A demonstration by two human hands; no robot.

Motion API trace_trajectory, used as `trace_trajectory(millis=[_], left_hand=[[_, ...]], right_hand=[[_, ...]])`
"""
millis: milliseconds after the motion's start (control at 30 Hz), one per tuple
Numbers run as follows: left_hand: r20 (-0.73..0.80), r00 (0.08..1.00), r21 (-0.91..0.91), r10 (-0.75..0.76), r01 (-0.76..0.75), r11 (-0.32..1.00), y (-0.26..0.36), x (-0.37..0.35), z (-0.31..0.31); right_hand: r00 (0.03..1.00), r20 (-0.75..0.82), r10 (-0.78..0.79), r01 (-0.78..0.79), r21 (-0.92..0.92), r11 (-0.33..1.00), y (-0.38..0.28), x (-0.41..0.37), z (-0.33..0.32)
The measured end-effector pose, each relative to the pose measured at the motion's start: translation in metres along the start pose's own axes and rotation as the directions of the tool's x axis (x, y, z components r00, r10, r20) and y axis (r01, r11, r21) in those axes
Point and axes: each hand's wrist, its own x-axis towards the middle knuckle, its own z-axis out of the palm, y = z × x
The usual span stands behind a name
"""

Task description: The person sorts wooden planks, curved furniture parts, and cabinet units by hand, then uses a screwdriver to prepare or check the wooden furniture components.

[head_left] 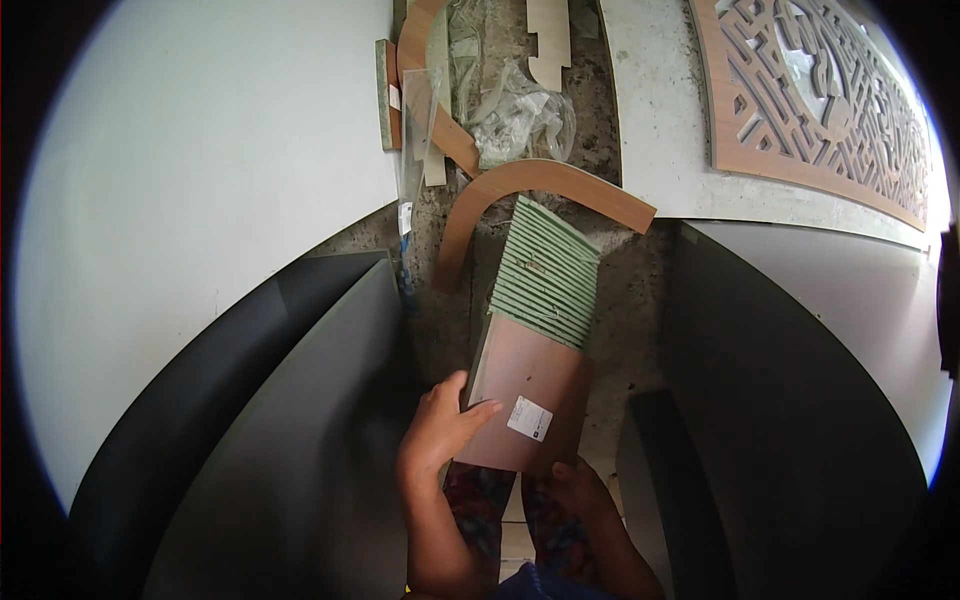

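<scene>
A brown wood-fibre board (525, 385) is held up in front of me, tilted away. Its far half (545, 275) has rows of parallel cuts that show a green core. A white label (530, 418) is stuck on its smooth near half. My left hand (440, 425) grips the left edge, thumb on top and the other fingers mostly hidden. At the near right corner is my right hand (580, 485), closed on the board with its fingers partly out of sight underneath. Just beyond the board's far end lies a curved brown wooden piece (545, 175).
Clear plastic wrap (525, 120) and pale wooden offcuts (548, 45) lie on the rough floor ahead. Dark panels stand on my left (290, 440) and right (790, 400). A white panel (200, 130) is at upper left, a carved lattice panel (800, 100) at upper right.
</scene>
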Motion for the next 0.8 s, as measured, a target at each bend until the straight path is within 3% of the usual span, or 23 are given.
trace_trajectory(millis=[33,100,133,200,267,333,367,400,467,533,600,667,800], left_hand=[[0.067,0.998,-0.022,-0.021,0.022,1.000,0.007,0.000,-0.003],[-0.016,0.999,-0.020,0.035,-0.035,0.999,0.006,0.000,0.000],[-0.057,0.997,-0.017,0.060,-0.061,0.998,0.005,-0.001,0.002],[-0.091,0.993,-0.009,0.078,-0.079,0.997,0.002,0.000,0.003],[-0.131,0.987,-0.001,0.097,-0.098,0.995,-0.005,-0.001,0.000],[-0.173,0.978,0.001,0.121,-0.122,0.992,-0.014,-0.001,0.000],[-0.138,0.987,0.006,0.082,-0.082,0.997,-0.012,-0.002,-0.003],[-0.105,0.993,0.014,0.044,-0.043,0.999,-0.008,-0.004,-0.008],[-0.069,0.998,0.014,0.013,-0.012,1.000,-0.011,-0.005,-0.014],[-0.060,0.998,-0.001,0.031,-0.032,1.000,-0.018,-0.006,-0.017],[-0.050,0.998,-0.003,0.032,-0.033,0.999,-0.022,-0.011,-0.024],[-0.053,0.998,-0.018,0.033,-0.034,0.999,-0.026,-0.014,-0.031],[-0.141,0.988,-0.030,0.057,-0.061,0.998,-0.042,-0.015,-0.036]], right_hand=[[0.999,0.020,0.028,-0.027,-0.018,0.999,-0.001,0.004,-0.003],[0.995,0.052,0.087,-0.084,-0.057,0.995,-0.006,0.009,-0.010],[0.991,-0.032,0.127,-0.131,-0.332,0.934,-0.016,0.010,-0.009],[0.969,-0.209,0.131,-0.245,-0.765,0.596,-0.048,0.019,-0.002],[0.951,-0.242,-0.190,-0.208,-0.961,0.182,-0.085,0.031,0.018],[0.826,-0.114,-0.552,0.038,-0.966,0.257,-0.115,0.056,0.019],[0.763,-0.010,-0.646,0.126,-0.978,0.164,-0.131,0.071,0.041],[0.684,0.098,-0.723,0.205,-0.977,0.062,-0.149,0.086,0.069],[0.652,0.274,-0.707,0.312,-0.947,-0.079,-0.174,0.117,0.115],[0.808,0.013,-0.589,0.251,-0.912,0.324,-0.197,0.152,0.145],[0.861,-0.144,-0.488,0.232,-0.742,0.628,-0.212,0.205,0.147],[0.886,-0.248,-0.391,0.178,-0.597,0.782,-0.228,0.258,0.135],[0.897,-0.296,-0.328,0.226,-0.332,0.916,-0.230,0.307,0.157]])
